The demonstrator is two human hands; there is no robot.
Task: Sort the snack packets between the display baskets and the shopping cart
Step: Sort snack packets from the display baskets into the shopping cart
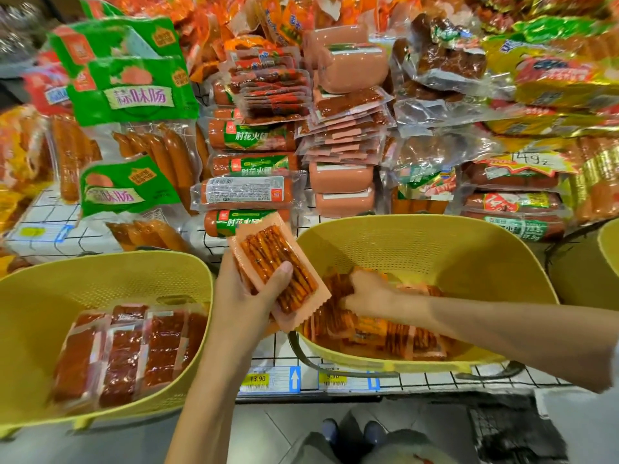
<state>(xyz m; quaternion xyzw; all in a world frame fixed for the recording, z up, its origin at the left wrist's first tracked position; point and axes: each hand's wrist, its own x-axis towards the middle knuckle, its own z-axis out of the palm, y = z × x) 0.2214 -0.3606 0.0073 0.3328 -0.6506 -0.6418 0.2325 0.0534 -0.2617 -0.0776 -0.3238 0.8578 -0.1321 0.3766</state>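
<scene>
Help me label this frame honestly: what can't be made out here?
Head view:
- Right hand: fingertips buried among loose packets in the middle basket, so its grip is unclear.
- Top packet in the left hand: any packets behind it are hidden by it and the palm.
- Right price tag: digits partly covered by the basket's handle.
- Far-right basket: cut off by the frame edge.
- Dark mesh, bottom right: too blurred to identify.

Yellow price tags (258,379) — along white wire shelf (432,378)

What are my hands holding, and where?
The left hand grips a packet by its lower half, thumb across front. The right hand reaches among basket packets; hold unclear.
</scene>
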